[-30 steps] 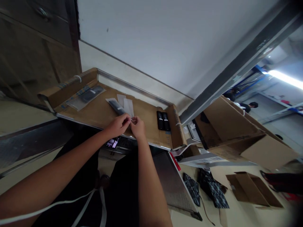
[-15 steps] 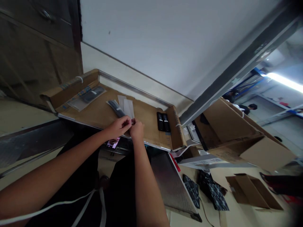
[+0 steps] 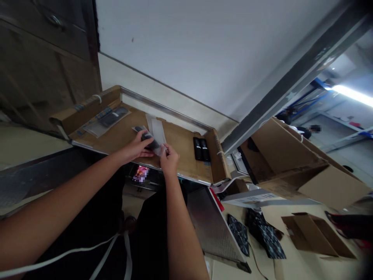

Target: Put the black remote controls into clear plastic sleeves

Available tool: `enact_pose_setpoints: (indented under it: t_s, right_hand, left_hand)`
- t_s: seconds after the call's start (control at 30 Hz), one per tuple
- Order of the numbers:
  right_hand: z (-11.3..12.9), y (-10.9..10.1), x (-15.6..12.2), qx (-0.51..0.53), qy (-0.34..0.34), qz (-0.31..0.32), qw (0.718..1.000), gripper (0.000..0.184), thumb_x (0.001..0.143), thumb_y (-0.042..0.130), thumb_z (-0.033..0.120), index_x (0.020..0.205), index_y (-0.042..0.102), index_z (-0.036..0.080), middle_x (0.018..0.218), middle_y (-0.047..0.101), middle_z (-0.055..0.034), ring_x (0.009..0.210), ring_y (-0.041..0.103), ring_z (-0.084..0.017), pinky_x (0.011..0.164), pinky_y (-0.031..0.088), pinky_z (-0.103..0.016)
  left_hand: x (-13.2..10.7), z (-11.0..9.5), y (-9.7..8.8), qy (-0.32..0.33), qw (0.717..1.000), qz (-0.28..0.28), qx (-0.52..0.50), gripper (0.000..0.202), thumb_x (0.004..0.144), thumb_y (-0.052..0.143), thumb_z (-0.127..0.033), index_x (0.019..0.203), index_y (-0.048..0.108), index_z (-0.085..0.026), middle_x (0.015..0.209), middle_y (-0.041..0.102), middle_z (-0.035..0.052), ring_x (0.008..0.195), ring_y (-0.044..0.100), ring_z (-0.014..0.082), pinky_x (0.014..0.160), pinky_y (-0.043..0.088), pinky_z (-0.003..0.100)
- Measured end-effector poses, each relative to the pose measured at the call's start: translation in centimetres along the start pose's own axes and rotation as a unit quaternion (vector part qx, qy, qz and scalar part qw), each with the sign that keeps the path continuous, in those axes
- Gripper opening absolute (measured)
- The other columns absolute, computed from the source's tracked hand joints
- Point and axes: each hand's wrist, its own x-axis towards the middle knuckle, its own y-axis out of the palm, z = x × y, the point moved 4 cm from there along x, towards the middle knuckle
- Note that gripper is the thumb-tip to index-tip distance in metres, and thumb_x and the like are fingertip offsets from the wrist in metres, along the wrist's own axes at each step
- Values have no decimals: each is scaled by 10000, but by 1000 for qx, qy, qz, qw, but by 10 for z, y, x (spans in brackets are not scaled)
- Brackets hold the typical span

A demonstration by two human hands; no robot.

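We have a dark item in a clear bag, over the cardboard near its front edge; we cannot tell whether it touches down. Our left hand grips it through the bag, thumb on top, and our right hand pinches the bag's near end. Just behind lie pale sheets. Another bagged item lies leftward; rightward, two black items lie side by side. Below the front edge, a phone glows.
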Motion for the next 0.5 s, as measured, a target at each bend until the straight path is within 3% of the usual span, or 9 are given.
enact_pose_setpoints:
  t_s: [0.13,0.27,0.4,0.5]
  right_hand:
    - [-6,3,-1,16,7,24,1000,337,949,494,400,1060,723,179,687,673,9,605,597,-131,664,472,-235]
    - [-6,8,-3,13,8,72,997,296,924,519,342,1113,696,199,669,684,24,606,633,-135,662,478,-232]
    - [-2,7,-4,-17,-14,72,997,267,932,520,366,1042,710,214,588,628,44,547,585,-131,629,442,-230]
    - [1,7,-4,-45,-28,72,996,270,939,503,365,1022,714,219,560,582,57,514,534,-124,627,420,-234]
  left_hand:
    - [8,3,0,56,993,-63,-86,505,794,731,-201,1211,469,-312,1038,666,7,739,706,142,701,612,324]
    - [14,1,-7,78,985,-111,-110,476,725,701,-143,1129,502,-298,990,663,-21,737,677,124,675,581,283]
    - [19,-12,-18,105,979,-151,-90,433,717,628,-144,1113,537,-294,914,628,-26,699,637,120,642,558,265]
    - [26,-29,-27,156,970,-187,-20,407,700,589,-161,1090,592,-279,935,600,-6,732,614,132,622,545,253]
